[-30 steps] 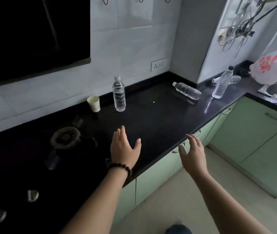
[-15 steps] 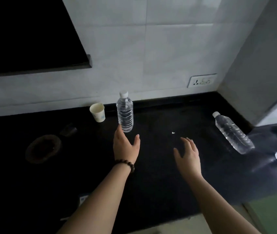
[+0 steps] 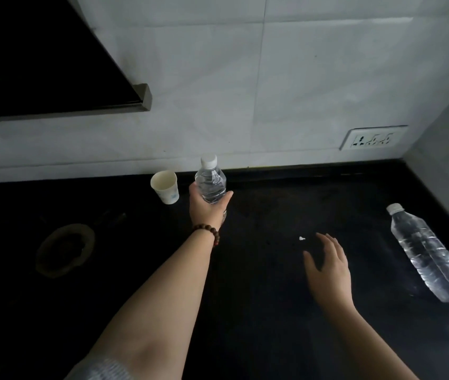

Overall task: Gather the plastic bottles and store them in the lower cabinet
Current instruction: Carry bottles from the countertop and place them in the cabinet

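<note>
Head view is showing two plastic bottles on a dark countertop [image 3: 272, 311]. One upright bottle [image 3: 210, 182], clear with a white cap, is standing near the back wall, and the left hand [image 3: 206, 207] is wrapping its fingers and thumb around the lower body of it. A second bottle [image 3: 428, 253] is lying on its side toward the right, cap pointing away from the person, well apart from both hands. The right hand [image 3: 327, 264] is hovering above the counter with its fingers relaxed and spread, grasping nothing.

One paper cup [image 3: 164, 186] is standing just beside the upright bottle, on its left. One bead bracelet [image 3: 209, 232] is circling the left wrist. One wall socket [image 3: 373, 138] is sitting on the tiled wall at the right. One tiny white speck [image 3: 302, 238] is lying on the counter near the right fingertips.

A stove burner [image 3: 64, 249] at the left is barely showing in the gloom, its details hard to make out. A dark hood [image 3: 39, 64] is filling the upper left, cut off by the frame. The lying bottle's base is running up against the right edge. The upright bottle's bottom is hiding behind the left hand, so whether it is touching the counter cannot be told.
</note>
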`<state>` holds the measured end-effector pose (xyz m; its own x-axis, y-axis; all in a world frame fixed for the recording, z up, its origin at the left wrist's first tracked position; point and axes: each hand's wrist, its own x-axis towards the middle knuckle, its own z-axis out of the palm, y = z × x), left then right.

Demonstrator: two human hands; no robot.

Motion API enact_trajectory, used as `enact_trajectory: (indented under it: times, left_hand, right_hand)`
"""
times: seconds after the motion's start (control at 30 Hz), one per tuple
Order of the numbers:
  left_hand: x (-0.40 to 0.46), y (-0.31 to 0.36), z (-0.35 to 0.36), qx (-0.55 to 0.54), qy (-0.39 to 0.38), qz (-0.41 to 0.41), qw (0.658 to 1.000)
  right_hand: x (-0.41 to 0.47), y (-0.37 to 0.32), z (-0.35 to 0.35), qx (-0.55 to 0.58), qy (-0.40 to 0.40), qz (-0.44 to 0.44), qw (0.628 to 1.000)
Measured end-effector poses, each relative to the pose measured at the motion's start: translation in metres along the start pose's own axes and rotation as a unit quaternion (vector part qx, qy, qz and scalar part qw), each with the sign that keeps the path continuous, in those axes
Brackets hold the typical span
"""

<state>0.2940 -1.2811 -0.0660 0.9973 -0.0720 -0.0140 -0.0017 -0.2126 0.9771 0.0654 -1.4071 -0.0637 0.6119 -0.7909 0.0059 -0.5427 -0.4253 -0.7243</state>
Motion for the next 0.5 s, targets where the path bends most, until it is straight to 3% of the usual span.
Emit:
enact_trajectory:
  times: [0.2, 0.5]
  left_hand:
    - [-0.004, 0.008, -0.007, 0.049, -0.047, 0.046, 0.997]
    - [-0.109, 0.039, 0.035, -0.035, -0.231, 0.058, 0.970]
  right_hand:
    - [-0.010, 0.004, -0.010, -0.004, 0.031, 0.014, 0.999]
    - [-0.024, 0.029, -0.078, -0.024, 0.114, 0.046, 0.992]
